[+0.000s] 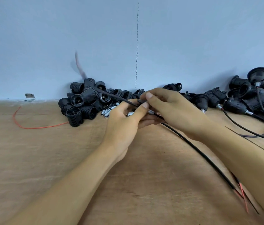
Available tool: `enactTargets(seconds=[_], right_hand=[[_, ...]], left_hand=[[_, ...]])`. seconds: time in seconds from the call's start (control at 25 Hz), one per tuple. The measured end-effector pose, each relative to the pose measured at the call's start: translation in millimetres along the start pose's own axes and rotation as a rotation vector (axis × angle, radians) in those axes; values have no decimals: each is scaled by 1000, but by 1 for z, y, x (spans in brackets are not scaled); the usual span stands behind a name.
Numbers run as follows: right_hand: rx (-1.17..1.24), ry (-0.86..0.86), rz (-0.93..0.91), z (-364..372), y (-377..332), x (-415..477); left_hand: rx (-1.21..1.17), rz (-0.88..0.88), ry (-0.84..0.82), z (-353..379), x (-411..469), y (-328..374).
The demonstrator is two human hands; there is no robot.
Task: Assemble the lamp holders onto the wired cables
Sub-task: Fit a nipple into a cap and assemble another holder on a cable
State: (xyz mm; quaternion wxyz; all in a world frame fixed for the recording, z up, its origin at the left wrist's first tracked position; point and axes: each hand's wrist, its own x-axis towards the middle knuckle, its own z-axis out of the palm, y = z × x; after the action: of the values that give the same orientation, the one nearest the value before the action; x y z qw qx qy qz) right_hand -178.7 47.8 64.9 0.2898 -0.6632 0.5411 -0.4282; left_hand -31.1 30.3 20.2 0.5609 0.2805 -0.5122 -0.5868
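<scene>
Left hand [123,125] and right hand [173,109] pinch cable [193,146] over plywood [47,151] by blue wall [79,30].

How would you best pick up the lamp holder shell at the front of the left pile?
Probably across its ribbed barrel, from the near left side: the lamp holder shell sits foremost, with the pile crowding only behind it.

We work in an assembly workshop.
Against the wall [193,38], a plywood table [30,159] carries heaped lamp holders [82,101] and cables [200,154].
</scene>
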Motion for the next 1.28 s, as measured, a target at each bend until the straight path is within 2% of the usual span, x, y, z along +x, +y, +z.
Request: enactTargets(seconds=[0.2,0.32,0.4,0.56,0.68,0.72,0.8,0.88,1.0,1.28], right_hand=[[-304,52,49,7,8,-2],[-547,6,142,-11,9,2],[-683,-51,210,-35,7,7],[-886,-82,305,-70,9,14],[-1019,-122,314,-77,17,15],[-980,-100,244,-75,16,15],[-680,-12,81,-63,9,12],[-481,-54,-48,-42,1,7],[-458,-236,-117,-7,9,-1],[-377,-134,-122,15,42,-4]], left_hand=[[-76,-82,80,-6,5,1],[-190,-108,234,-20,10,6],[-234,-128,280,-28,11,4],[-152,-153,184,-19,7,-4],[90,-112,116,-12,3,-14],[201,-88,107,-12,1,-17],[416,-47,85,-14,-1,-19],[563,-5,51,-15,-3,-19],[661,7,-27,-20,-4,-18],[608,-58,31,-23,-3,-18]])
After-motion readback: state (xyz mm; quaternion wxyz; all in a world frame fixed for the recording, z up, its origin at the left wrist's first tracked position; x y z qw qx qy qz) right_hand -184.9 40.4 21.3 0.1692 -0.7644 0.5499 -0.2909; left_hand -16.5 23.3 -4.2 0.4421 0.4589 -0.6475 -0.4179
